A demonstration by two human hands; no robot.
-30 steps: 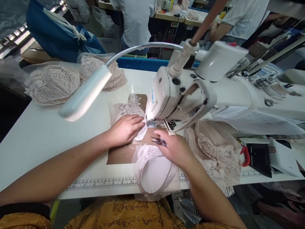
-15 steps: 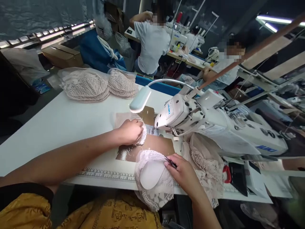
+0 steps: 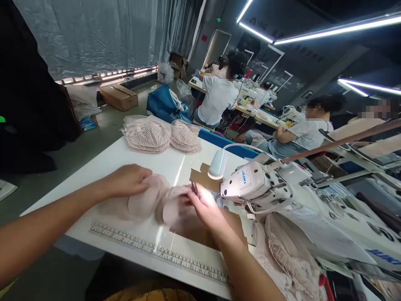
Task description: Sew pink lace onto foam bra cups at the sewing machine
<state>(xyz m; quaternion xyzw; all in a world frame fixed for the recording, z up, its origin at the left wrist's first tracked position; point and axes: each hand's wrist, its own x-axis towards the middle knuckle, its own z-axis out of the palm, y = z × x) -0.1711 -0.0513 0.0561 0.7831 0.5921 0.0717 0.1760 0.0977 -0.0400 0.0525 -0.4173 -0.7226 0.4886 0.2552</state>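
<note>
My left hand [image 3: 133,180] is closed on the edge of a pale pink lace bra cup [image 3: 144,201], smeared by motion, over the left part of the white table. My right hand [image 3: 205,207] is closed round small dark thread snips [image 3: 194,189], their tips pointing up. Its fingers also seem to hold a second pale cup [image 3: 171,211]; whether the two cups are joined is too blurred to tell. Just right of that hand is the head of a white sewing machine [image 3: 242,184]. Brown board [image 3: 232,223] lies under my right wrist.
Stacked lace cups [image 3: 148,136] sit at the table's back edge. A lamp [image 3: 217,164] on a bendy neck hangs by the machine. A ruler strip [image 3: 140,244] runs along the front edge. More lace [image 3: 277,251] lies right. People [image 3: 217,98] sit at machines beyond.
My left hand has moved left, away from the machine, with the pale cup. My right hand has risen from the front edge, bringing the snips and lace. The camera view has tilted upward.
</note>
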